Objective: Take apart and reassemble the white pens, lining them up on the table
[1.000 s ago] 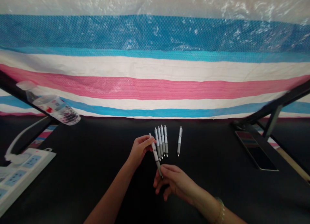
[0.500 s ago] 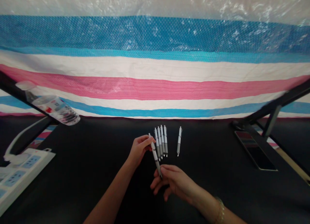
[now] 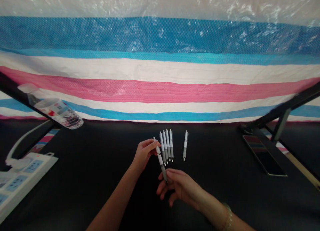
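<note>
**Four pens in a row, a fifth between the hands, a sixth apart**

Across the whole back of the view: a woven plastic tarp striped in blue, white and pink (image 3: 160,91), with clear film over its top edge. Below it, a matt black tabletop (image 3: 87,164), carrying all the rest. At the far left edge, a white multi-socket power strip (image 3: 22,177) with a white cable plugged in. At the right, a dark flat phone (image 3: 265,156), lying face up beside a black metal frame bar (image 3: 287,107). Upper left, a clear plastic water bottle with a red-and-white label (image 3: 56,112), seen tilted; cannot tell whether standing or propped.

Near the middle, both bare hands. With the left hand (image 3: 145,152), pinches the upper, white end of a white-and-grey retractable pen (image 3: 161,161) between thumb and fingertips. With the right hand (image 3: 180,186), closes thumb and forefinger on the lower, grey tip end of the same pen, other fingers loosely curled and spread beneath. Holds the pen slanted, just over the tabletop, at the left side of the row; cannot tell whether touching it.

Just beyond the hands: a row of four like pens (image 3: 167,147), side by side and close together, tips toward the person. Right of the row and clearly apart: a single like pen (image 3: 185,146), lying parallel.

Judged from the layout: four pens down in line, a fifth in hand and not yet down, the sixth outside the row.
</note>
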Demonstrator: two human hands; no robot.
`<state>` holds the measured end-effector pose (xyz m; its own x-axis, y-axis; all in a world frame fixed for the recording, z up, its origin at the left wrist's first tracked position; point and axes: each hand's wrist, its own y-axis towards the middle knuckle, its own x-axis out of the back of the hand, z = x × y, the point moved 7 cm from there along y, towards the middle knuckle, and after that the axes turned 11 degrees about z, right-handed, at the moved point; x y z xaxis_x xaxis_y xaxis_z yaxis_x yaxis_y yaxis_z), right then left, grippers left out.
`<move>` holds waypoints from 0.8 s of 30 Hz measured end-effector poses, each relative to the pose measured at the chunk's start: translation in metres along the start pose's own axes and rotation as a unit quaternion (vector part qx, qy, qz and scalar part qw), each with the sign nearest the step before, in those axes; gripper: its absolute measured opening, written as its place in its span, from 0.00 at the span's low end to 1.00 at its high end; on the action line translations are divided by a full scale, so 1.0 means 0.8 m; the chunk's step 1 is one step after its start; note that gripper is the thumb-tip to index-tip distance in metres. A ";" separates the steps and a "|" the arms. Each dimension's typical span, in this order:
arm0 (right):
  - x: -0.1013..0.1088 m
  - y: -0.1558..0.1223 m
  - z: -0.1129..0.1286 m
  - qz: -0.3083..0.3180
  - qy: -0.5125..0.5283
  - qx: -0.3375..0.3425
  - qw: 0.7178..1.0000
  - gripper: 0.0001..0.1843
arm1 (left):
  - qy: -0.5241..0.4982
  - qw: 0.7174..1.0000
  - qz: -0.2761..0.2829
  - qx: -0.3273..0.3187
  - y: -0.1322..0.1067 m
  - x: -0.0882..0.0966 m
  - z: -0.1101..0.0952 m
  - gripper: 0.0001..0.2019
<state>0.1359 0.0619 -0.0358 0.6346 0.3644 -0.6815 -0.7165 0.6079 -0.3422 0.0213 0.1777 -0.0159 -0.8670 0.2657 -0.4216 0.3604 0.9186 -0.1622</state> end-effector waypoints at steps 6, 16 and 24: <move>0.000 -0.001 0.000 0.003 -0.013 0.000 1.000 0.26 | 0.002 1.000 -0.003 0.001 0.000 0.001 -0.002 0.12; 0.000 -0.001 -0.003 -0.002 -0.014 -0.016 1.000 0.29 | 0.001 1.000 -0.012 -0.003 -0.002 0.000 -0.005 0.11; 0.003 0.002 -0.009 -0.002 -0.031 -0.023 0.999 0.27 | -0.003 1.000 -0.014 -0.006 -0.001 0.002 -0.004 0.12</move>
<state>0.1342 0.0587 -0.0424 0.6528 0.4066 -0.6392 -0.7260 0.5769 -0.3744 0.0183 0.1784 -0.0140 -0.8750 0.2382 -0.4215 0.3315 0.9293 -0.1629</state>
